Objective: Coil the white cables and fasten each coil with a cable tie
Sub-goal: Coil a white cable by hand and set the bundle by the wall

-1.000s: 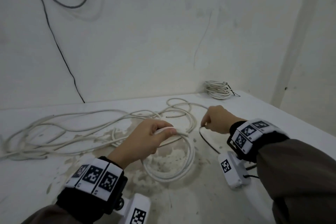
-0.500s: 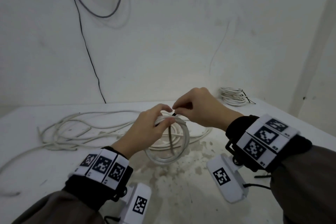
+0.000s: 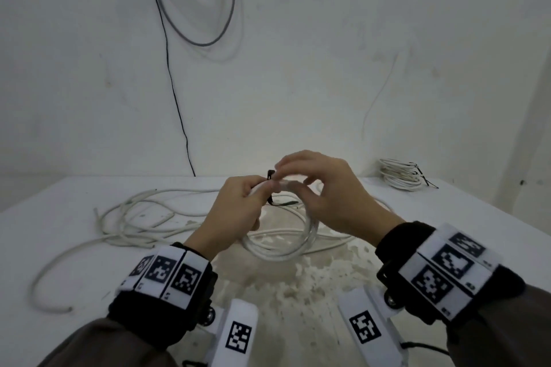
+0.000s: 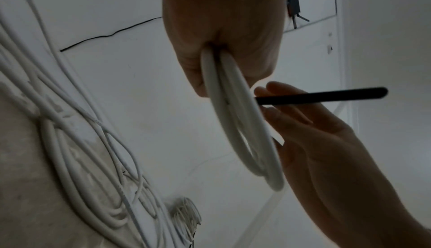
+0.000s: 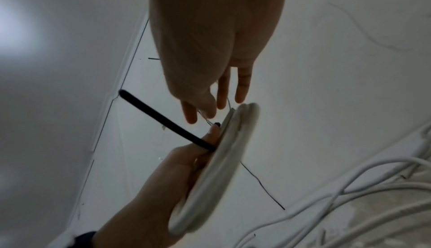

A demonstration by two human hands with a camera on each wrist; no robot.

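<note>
The left hand point(image 3: 238, 211) grips a small coil point(image 3: 283, 247) of white cable, held up off the white bench point(image 3: 59, 247) near the middle of the head view; its fingers point(image 4: 256, 49) are curled round the top of the loops, which hang down from the fist. The right hand point(image 3: 331, 197) sits at the coil's 3 o'clock, its fingertips pinching at the top of the coil just beside the left thumb, the other fingers point(image 5: 242, 86) stretched out and relaxed. A black cable tie point(image 4: 321, 96) passes through the coil; in the left wrist view its free tail sticks out toward 3 o'clock, across the right palm. Its small head point(image 3: 270, 173) shows at the coil's 12 o'clock, between the two hands.

On the bench, at the coil's 9 o'clock, lies a loose tangle of white cable point(image 3: 134, 217), with one long end trailing toward 7 o'clock. At the bench's far corner, at 2 o'clock, rests a finished coil point(image 3: 401, 174) already bound with a black tie. A dark wire point(image 3: 176, 98) runs down the wall behind.
</note>
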